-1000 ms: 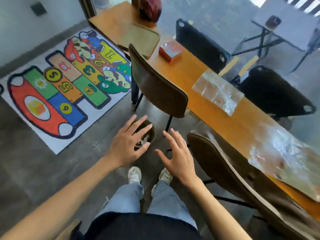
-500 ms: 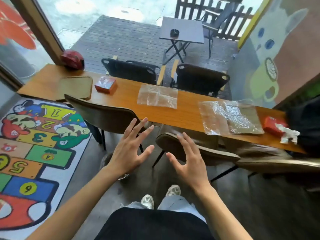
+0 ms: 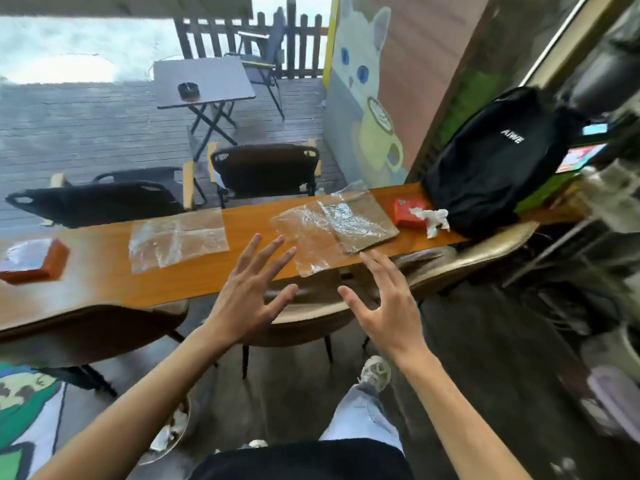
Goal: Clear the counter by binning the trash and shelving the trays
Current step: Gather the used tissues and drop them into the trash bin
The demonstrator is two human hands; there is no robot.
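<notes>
A long wooden counter [image 3: 104,271] runs across the view. On it lie a clear plastic sheet [image 3: 176,239] and a second crumpled plastic sheet [image 3: 304,237] that partly covers a brown tray [image 3: 363,220]. A red box [image 3: 408,211] with a crumpled white tissue [image 3: 433,218] sits beside the tray. Another red box [image 3: 34,259] lies at the left end. My left hand [image 3: 249,292] and my right hand [image 3: 384,303] hover with fingers spread, empty, just before the counter's near edge, below the crumpled sheet. A bin [image 3: 173,434] with trash stands on the floor by my legs.
A black backpack [image 3: 491,161] stands on the counter's right end. Brown chairs [image 3: 304,317] are tucked under the near side, and black chairs [image 3: 263,168] stand behind. A cluttered shelf [image 3: 606,237] fills the right. A colourful floor mat [image 3: 24,410] lies at the lower left.
My view has swung up and to the right, from the floor and bin to the counter's right end. Both hands stayed spread and empty and rose toward the crumpled plastic sheet.
</notes>
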